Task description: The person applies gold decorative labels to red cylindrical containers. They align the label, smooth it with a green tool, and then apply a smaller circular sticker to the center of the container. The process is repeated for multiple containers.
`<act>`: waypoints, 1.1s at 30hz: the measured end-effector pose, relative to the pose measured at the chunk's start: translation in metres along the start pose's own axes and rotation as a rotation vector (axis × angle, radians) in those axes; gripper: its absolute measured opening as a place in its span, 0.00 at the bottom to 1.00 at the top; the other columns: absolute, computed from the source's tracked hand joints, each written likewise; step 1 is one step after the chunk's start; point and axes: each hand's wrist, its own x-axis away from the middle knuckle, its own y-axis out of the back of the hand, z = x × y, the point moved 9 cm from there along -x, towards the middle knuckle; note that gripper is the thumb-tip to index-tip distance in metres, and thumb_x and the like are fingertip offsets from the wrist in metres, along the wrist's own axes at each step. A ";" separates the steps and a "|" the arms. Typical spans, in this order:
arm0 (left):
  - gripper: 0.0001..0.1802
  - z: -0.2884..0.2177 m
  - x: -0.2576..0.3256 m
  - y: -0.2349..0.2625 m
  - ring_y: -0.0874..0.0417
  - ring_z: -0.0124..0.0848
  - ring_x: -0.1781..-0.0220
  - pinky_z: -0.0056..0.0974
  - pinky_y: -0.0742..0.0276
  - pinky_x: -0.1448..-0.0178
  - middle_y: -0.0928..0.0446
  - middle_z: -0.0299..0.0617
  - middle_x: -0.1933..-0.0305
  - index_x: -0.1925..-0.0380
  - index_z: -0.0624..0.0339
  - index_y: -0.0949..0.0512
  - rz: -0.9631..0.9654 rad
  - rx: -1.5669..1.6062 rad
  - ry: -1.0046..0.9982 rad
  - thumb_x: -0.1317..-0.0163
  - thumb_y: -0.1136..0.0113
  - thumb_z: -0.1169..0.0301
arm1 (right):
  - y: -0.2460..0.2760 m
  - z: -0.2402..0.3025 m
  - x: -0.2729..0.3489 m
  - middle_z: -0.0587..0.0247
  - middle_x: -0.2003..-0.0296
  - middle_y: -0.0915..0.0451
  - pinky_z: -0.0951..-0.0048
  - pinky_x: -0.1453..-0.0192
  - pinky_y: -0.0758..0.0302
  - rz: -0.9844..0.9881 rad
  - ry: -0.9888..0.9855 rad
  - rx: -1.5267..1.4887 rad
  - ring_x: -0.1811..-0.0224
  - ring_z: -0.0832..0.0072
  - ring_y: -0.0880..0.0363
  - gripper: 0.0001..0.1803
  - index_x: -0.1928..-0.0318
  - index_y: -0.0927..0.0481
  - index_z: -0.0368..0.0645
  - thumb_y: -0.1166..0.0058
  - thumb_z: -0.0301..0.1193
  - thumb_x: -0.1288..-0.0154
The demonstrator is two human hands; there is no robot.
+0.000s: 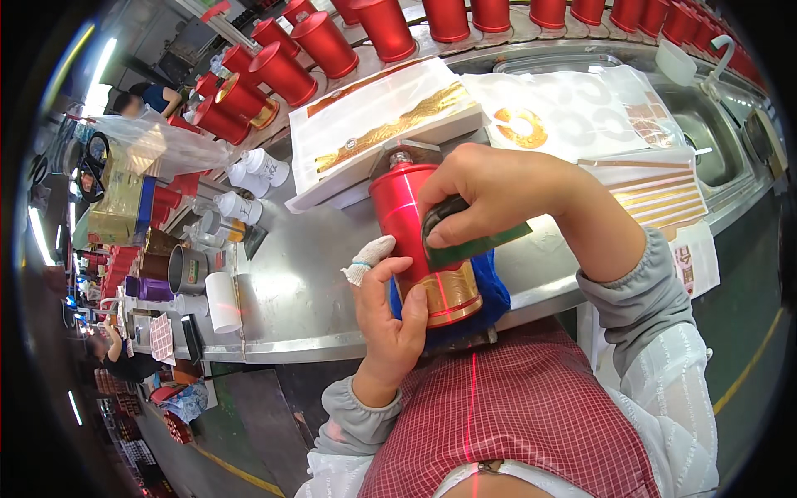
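A red bottle (398, 199) with a gold patterned band (448, 296) round its lower end lies tilted, its neck pointing away from me. Beneath it is a blue cloth (491, 282). My left hand (390, 319) grips the bottle's lower left side, thumb on the gold band; a white cloth finger cover is on one finger. With my right hand (473, 195) I hold a flat green scraper (490, 245) with a dark grip, pressed to the bottle's red side. A thin red light line runs along the bottle. The bottle's underside is hidden.
Behind the bottle lies a white stack of gold decal sheets (398, 124). Further right are white sheets (573, 108), striped gold sheets (656, 195) and a sink (710, 149). Red bottles (386, 29) line the back conveyor. White cups (266, 166) and a paper roll (222, 303) stand left.
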 end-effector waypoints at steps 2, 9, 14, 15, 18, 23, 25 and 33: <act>0.15 0.001 0.000 0.000 0.31 0.49 0.36 0.47 0.39 0.31 0.30 0.56 0.40 0.52 0.63 0.26 -0.006 0.001 -0.004 0.41 0.43 0.75 | 0.002 -0.003 -0.001 0.53 0.76 0.20 0.68 0.68 0.26 -0.001 -0.062 0.056 0.75 0.69 0.23 0.13 0.63 0.17 0.36 0.39 0.33 0.44; 0.15 0.001 0.001 0.000 0.30 0.49 0.37 0.47 0.39 0.31 0.30 0.56 0.40 0.53 0.64 0.26 -0.019 0.015 0.012 0.41 0.42 0.74 | -0.001 -0.002 -0.005 0.54 0.75 0.18 0.69 0.67 0.25 0.047 -0.010 0.020 0.74 0.71 0.23 0.14 0.62 0.17 0.36 0.38 0.34 0.44; 0.15 0.002 0.001 0.001 0.30 0.48 0.37 0.47 0.39 0.31 0.30 0.56 0.40 0.53 0.64 0.26 -0.024 0.029 0.008 0.41 0.42 0.74 | -0.003 -0.005 -0.006 0.52 0.70 0.17 0.66 0.60 0.23 0.069 -0.072 0.037 0.66 0.63 0.18 0.18 0.62 0.15 0.37 0.38 0.38 0.47; 0.15 0.002 0.001 0.001 0.30 0.48 0.36 0.47 0.39 0.31 0.30 0.56 0.40 0.53 0.64 0.26 -0.024 0.031 0.011 0.41 0.42 0.75 | -0.003 -0.004 -0.005 0.53 0.71 0.17 0.67 0.62 0.23 0.066 -0.046 0.024 0.69 0.66 0.19 0.17 0.61 0.16 0.36 0.38 0.37 0.46; 0.15 0.002 0.002 0.001 0.30 0.48 0.36 0.47 0.39 0.31 0.30 0.55 0.40 0.53 0.64 0.26 -0.026 0.033 0.016 0.41 0.42 0.75 | -0.002 -0.007 -0.005 0.55 0.74 0.18 0.70 0.66 0.25 0.049 -0.010 0.001 0.73 0.72 0.22 0.15 0.60 0.17 0.36 0.38 0.34 0.44; 0.15 0.003 0.002 0.000 0.30 0.47 0.36 0.46 0.39 0.31 0.30 0.55 0.40 0.53 0.64 0.26 -0.031 0.049 0.023 0.41 0.42 0.75 | -0.004 -0.008 -0.006 0.55 0.75 0.18 0.70 0.66 0.25 0.043 -0.002 0.021 0.73 0.72 0.22 0.15 0.61 0.17 0.36 0.38 0.34 0.44; 0.15 0.003 0.002 0.000 0.30 0.47 0.36 0.46 0.39 0.31 0.30 0.55 0.40 0.53 0.64 0.26 -0.027 0.052 0.029 0.41 0.42 0.75 | -0.004 -0.011 -0.006 0.55 0.74 0.18 0.70 0.66 0.25 0.045 0.019 -0.031 0.73 0.71 0.22 0.15 0.61 0.17 0.36 0.38 0.34 0.44; 0.15 0.004 0.004 0.000 0.31 0.47 0.36 0.46 0.40 0.31 0.30 0.55 0.40 0.53 0.63 0.26 -0.036 0.059 0.029 0.41 0.43 0.75 | -0.004 -0.008 -0.009 0.57 0.74 0.18 0.70 0.66 0.25 0.094 -0.010 0.030 0.73 0.73 0.22 0.15 0.61 0.17 0.35 0.39 0.34 0.44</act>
